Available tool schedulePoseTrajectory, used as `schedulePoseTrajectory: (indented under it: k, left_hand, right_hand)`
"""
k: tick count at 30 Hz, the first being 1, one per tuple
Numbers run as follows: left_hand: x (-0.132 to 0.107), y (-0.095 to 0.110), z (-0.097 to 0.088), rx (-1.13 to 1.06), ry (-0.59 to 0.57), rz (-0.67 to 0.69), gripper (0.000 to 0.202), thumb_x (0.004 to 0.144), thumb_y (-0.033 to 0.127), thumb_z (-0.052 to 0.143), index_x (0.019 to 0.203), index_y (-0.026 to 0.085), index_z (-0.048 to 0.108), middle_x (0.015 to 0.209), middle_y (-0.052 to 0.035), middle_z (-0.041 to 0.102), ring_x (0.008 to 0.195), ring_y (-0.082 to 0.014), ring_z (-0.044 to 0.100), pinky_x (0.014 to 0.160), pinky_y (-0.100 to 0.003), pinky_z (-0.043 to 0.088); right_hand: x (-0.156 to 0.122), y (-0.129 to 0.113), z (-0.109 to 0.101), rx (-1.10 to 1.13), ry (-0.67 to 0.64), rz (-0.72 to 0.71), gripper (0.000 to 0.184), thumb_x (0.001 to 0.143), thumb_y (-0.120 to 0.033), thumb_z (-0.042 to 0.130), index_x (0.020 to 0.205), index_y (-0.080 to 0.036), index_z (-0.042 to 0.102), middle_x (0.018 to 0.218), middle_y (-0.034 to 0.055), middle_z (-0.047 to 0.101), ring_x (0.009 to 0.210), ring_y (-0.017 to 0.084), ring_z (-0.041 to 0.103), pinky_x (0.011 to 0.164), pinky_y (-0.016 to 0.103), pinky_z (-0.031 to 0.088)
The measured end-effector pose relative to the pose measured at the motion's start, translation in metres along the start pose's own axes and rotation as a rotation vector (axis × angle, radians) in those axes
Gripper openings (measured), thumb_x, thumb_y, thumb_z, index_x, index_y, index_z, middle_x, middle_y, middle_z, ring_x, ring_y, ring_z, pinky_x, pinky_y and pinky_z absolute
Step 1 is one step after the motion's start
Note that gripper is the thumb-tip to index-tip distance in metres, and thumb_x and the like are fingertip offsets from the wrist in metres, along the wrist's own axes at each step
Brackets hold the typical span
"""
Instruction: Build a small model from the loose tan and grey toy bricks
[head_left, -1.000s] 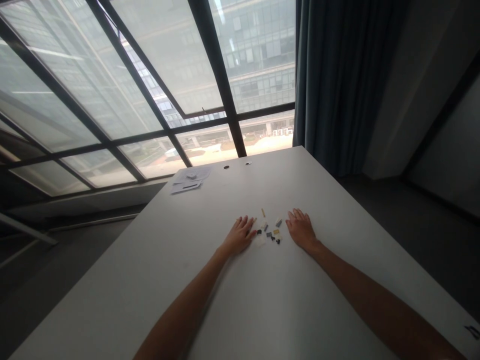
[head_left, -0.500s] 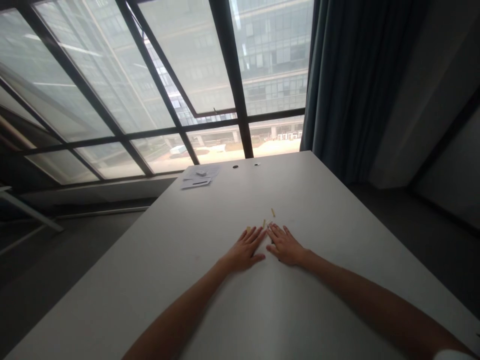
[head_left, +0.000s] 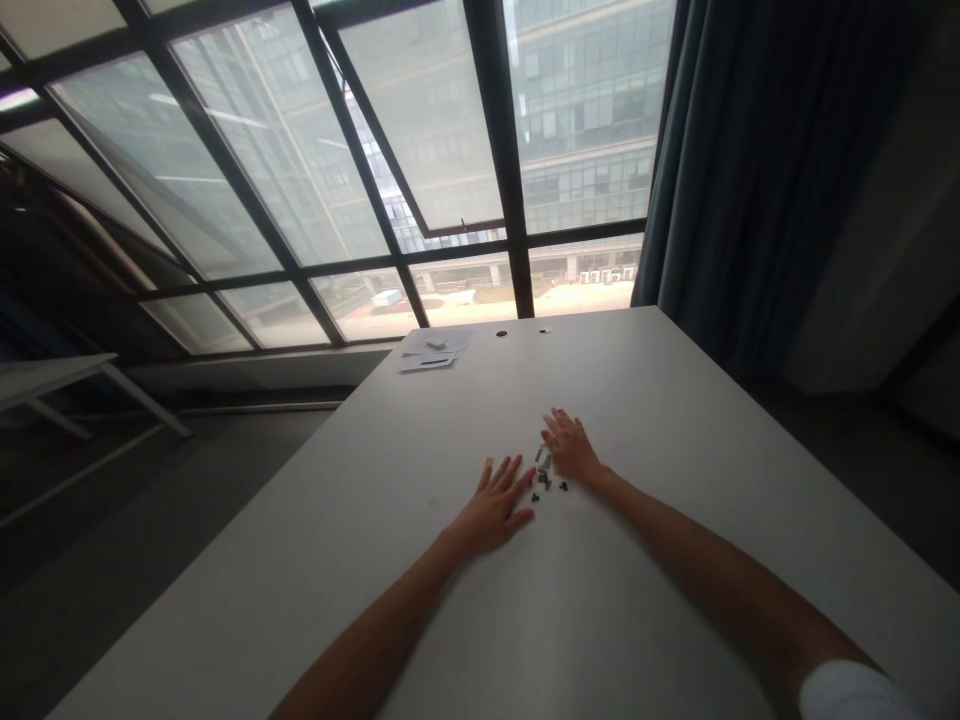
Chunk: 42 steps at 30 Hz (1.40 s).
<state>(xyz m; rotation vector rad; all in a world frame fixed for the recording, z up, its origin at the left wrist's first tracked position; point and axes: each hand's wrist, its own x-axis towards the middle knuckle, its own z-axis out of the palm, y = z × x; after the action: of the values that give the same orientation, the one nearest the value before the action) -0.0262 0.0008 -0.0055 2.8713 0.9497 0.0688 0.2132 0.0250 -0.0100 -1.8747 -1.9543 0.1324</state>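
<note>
Left hand lies palm down mid-frame, fingers wide; right hand, higher, fingers loosely apart; pieces (mostly dark) between.

"What sort of place am I peering into from over here?"
"An office, as far as I can tell; I see a broad white table with two round holes near its far edge; papers lie at its far left corner; dark-framed windows look onto a many-storeyed building; a blue curtain hangs right; a second pale table stands left."
</note>
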Motion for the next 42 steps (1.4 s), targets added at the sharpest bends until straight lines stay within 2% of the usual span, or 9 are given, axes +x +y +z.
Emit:
schedulePoseTrajectory:
  k: [3, 7, 10, 18, 24, 28, 33, 37, 42]
  left_hand:
    - [0.01, 0.012, 0.0, -0.01, -0.019, 0.034, 0.072, 0.098, 0.065, 0.033, 0.16, 0.036, 0.011, 0.168, -0.0039, 0.009, 0.155, -0.0294, 0.002, 0.123, -0.059, 0.005]
    - [0.02, 0.008, 0.006, 0.012, 0.013, -0.047, 0.072, 0.1, 0.064, 0.027, 0.161, 0.027, 0.015, 0.167, -0.0075, 0.017, 0.155, -0.029, 0.008, 0.123, -0.056, 0.012]
    - [0.018, -0.009, 0.01, 0.051, 0.062, -0.137, 0.069, 0.101, 0.061, 0.027, 0.159, 0.024, 0.025, 0.166, -0.0101, 0.02, 0.154, -0.0301, 0.012, 0.123, -0.055, 0.016]
    - [0.004, -0.048, 0.01, -0.01, 0.201, -0.273, 0.059, 0.104, 0.046, 0.027, 0.159, 0.024, 0.022, 0.165, -0.0131, 0.024, 0.153, -0.0277, 0.019, 0.121, -0.053, 0.023]
    - [-0.004, -0.047, 0.008, -0.046, 0.18, -0.432, 0.065, 0.102, 0.055, 0.031, 0.154, 0.017, 0.035, 0.162, -0.018, 0.029, 0.151, -0.0326, 0.024, 0.12, -0.055, 0.025]
    - [0.011, -0.025, 0.008, -0.059, 0.101, -0.339, 0.069, 0.1, 0.06, 0.031, 0.157, 0.021, 0.031, 0.164, -0.0147, 0.026, 0.152, -0.0299, 0.021, 0.122, -0.053, 0.02]
    - [0.028, 0.003, 0.002, -0.082, 0.007, -0.112, 0.069, 0.098, 0.065, 0.034, 0.158, 0.032, 0.026, 0.167, -0.0063, 0.014, 0.155, -0.0299, 0.011, 0.122, -0.056, 0.015]
    - [0.014, -0.001, 0.0, -0.071, -0.032, -0.027, 0.073, 0.095, 0.064, 0.044, 0.159, 0.036, 0.02, 0.168, -0.004, 0.01, 0.155, -0.0309, 0.01, 0.123, -0.056, 0.012]
    - [-0.018, -0.03, -0.002, -0.04, -0.018, -0.072, 0.08, 0.096, 0.062, 0.043, 0.161, 0.031, 0.008, 0.167, -0.0072, 0.011, 0.155, -0.0293, 0.009, 0.124, -0.054, 0.01]
  right_hand:
    - [0.007, 0.034, -0.009, -0.061, -0.085, 0.081, 0.054, 0.105, -0.039, 0.027, 0.152, -0.014, 0.04, 0.163, 0.0154, 0.027, 0.152, 0.025, 0.022, 0.121, 0.049, 0.016]
    - [-0.007, 0.049, -0.009, -0.04, -0.233, -0.146, 0.057, 0.105, -0.043, 0.026, 0.155, -0.018, 0.034, 0.164, 0.0126, 0.024, 0.153, 0.023, 0.019, 0.122, 0.048, 0.012]
    - [-0.022, 0.028, -0.001, -0.005, -0.285, -0.263, 0.06, 0.104, -0.05, 0.026, 0.155, -0.019, 0.035, 0.164, 0.0133, 0.024, 0.153, 0.025, 0.016, 0.123, 0.049, 0.011]
    - [-0.036, -0.059, 0.02, 0.116, -0.268, -0.351, 0.065, 0.104, -0.051, 0.027, 0.158, -0.014, 0.028, 0.164, 0.0145, 0.023, 0.153, 0.025, 0.016, 0.123, 0.048, 0.014]
    - [-0.056, -0.046, 0.006, 0.095, -0.137, -0.116, 0.058, 0.104, -0.036, 0.023, 0.155, -0.011, 0.035, 0.161, 0.0142, 0.031, 0.151, 0.024, 0.025, 0.123, 0.045, 0.018]
    - [-0.098, -0.023, 0.0, -0.03, -0.177, 0.022, 0.061, 0.103, -0.038, 0.026, 0.155, -0.007, 0.034, 0.163, 0.0174, 0.025, 0.153, 0.028, 0.019, 0.123, 0.049, 0.015]
    - [-0.139, -0.025, 0.008, -0.067, -0.2, 0.006, 0.076, 0.099, -0.054, 0.031, 0.156, -0.004, 0.03, 0.164, 0.0185, 0.014, 0.154, 0.031, 0.007, 0.125, 0.051, 0.004]
    - [-0.132, -0.041, 0.015, -0.033, -0.258, -0.072, 0.089, 0.097, -0.062, 0.031, 0.157, 0.003, 0.02, 0.164, 0.0211, 0.004, 0.154, 0.032, -0.002, 0.125, 0.05, 0.001]
    - [-0.096, -0.076, 0.028, 0.043, -0.275, -0.154, 0.097, 0.095, -0.068, 0.034, 0.157, 0.004, 0.013, 0.164, 0.0224, 0.003, 0.154, 0.033, -0.004, 0.124, 0.051, 0.0]
